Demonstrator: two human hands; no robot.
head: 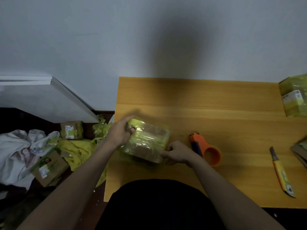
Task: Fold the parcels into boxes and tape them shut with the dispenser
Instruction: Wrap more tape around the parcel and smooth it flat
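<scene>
On the wooden desk, our left hand and right hand grip, seemingly pinching, the tape-wrapped brown cardboard box.

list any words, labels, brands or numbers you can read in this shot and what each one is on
None can be read.
White label on the box at the table's far right: print too blurred.
White labels on the two boxes on the floor: too small and blurred.
Mark near the butt of the yellow utility knife: unreadable.
Taped box under both hands, and the orange tape dispenser: no text visible.
</scene>
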